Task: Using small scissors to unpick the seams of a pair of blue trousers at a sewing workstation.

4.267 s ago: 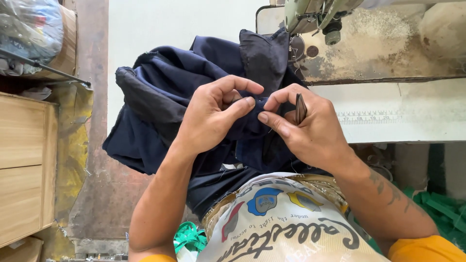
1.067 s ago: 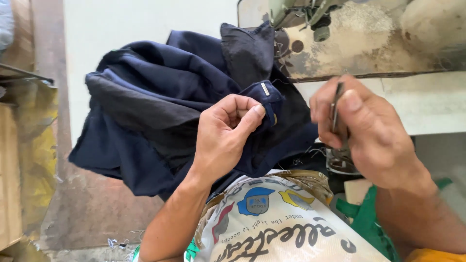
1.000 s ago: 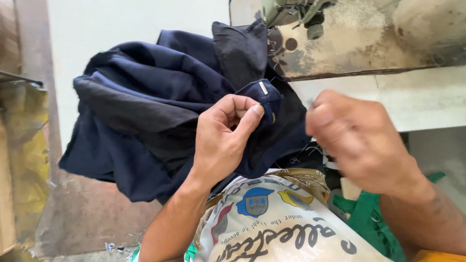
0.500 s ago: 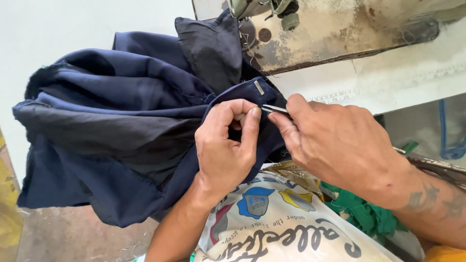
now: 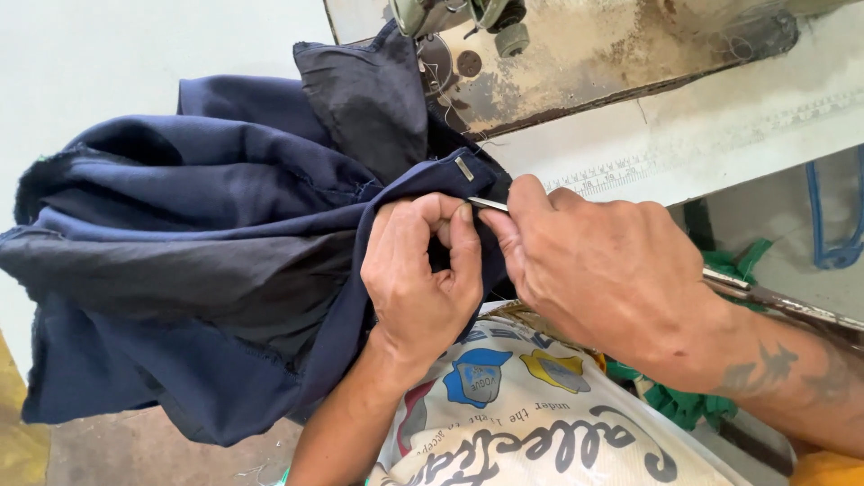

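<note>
A dark navy garment (image 5: 207, 270) hangs in a big bundle off the edge of the bench (image 5: 720, 126), and one folded corner of it, with a small metal hook piece (image 5: 463, 168) sewn on it, is held up in the middle of the view. The left hand (image 5: 423, 274) grips this corner, its fingers (image 5: 465, 247) curled and pressed together around the fold of cloth. The right hand (image 5: 603, 270) is just beside it, touching it, and its thumb and first finger pinch a thin metal tool (image 5: 487, 204) whose tip lies at the cloth next to the hook piece; what kind of tool it is, I cannot tell. A flap of darker fabric (image 5: 369, 99) stands up behind the hands and covers part of the sewing machine (image 5: 504, 45), which is old, with stained and worn paint. The bench is white with a printed ruler scale along its front edge. Under the forearms lies a white printed sack (image 5: 531, 432) on the person's lap, and some green fabric (image 5: 693, 405) shows beside it. Behind the garment there is a pale wall (image 5: 135, 54), and below it a grey floor (image 5: 135, 450).
</note>
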